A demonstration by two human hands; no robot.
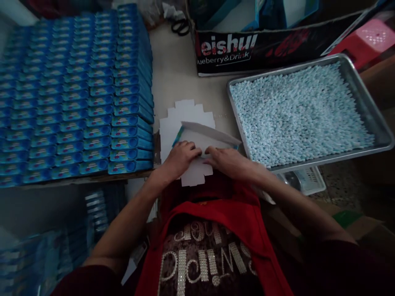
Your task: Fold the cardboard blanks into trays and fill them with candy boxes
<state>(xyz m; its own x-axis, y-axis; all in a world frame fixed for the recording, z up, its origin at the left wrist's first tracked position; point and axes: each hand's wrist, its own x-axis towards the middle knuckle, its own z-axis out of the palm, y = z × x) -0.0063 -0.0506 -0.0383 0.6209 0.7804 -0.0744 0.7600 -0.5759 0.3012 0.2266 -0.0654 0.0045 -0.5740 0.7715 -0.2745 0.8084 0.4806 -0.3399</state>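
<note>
Pale tabletop (pixel 173 65) shows beyond glossy blue packs (pixel 129 111). Your left hand (pixel 182 156) angles inward, fingers curled close together on the part-folded white carton (pixel 206 133), lengthwise left to right before you; your right hand (pixel 226 160) mirrors it, pinch unclear. Rightward, a metal tray (pixel 375 105) holds smooth pellets (pixel 299 115).

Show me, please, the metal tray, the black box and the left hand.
Metal tray (pixel 382 132): head view, bare inside near its right corner.
Black box (pixel 262 53): head view, printed front wall.
Left hand (pixel 180 157): head view, back of the hand.
</note>
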